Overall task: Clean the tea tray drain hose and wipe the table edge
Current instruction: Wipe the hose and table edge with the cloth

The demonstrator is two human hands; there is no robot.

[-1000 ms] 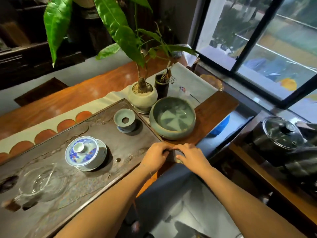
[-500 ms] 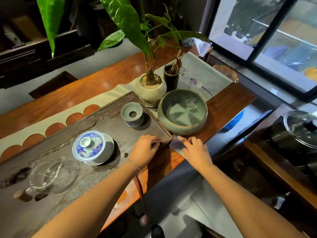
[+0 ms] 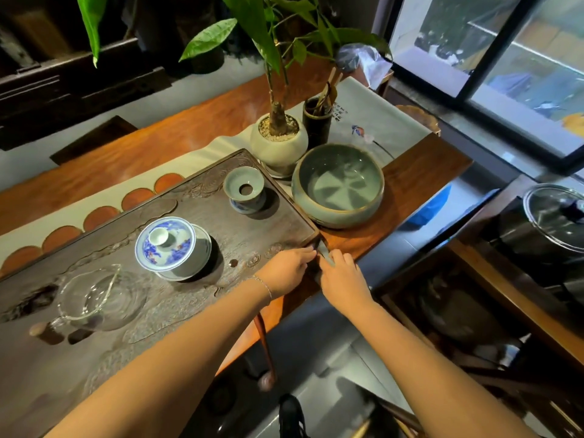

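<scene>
The dark carved tea tray (image 3: 196, 311) lies on the orange-brown wooden table (image 3: 410, 181). At the tray's near right corner, over the table edge, both hands meet on a small grey cloth (image 3: 325, 251). My left hand (image 3: 286, 271) pinches it from the tray side with curled fingers. My right hand (image 3: 343, 278) holds it from the right. A reddish-brown drain hose (image 3: 264, 346) hangs down below the table edge under my left wrist, and its top end is hidden.
On the tray stand a blue-and-white lidded cup (image 3: 172, 245), a glass pitcher (image 3: 88, 298) and a green strainer cup (image 3: 243, 191). A wide green bowl (image 3: 338, 184), a potted plant (image 3: 278, 143) and a dark tool holder (image 3: 317, 121) crowd the corner. A glass-lidded pot (image 3: 556, 216) sits right.
Both hands have shifted with the cloth to the tray's corner. The right hand pressed the cloth flat on the table half a second ago and now pinches it upright against the left.
</scene>
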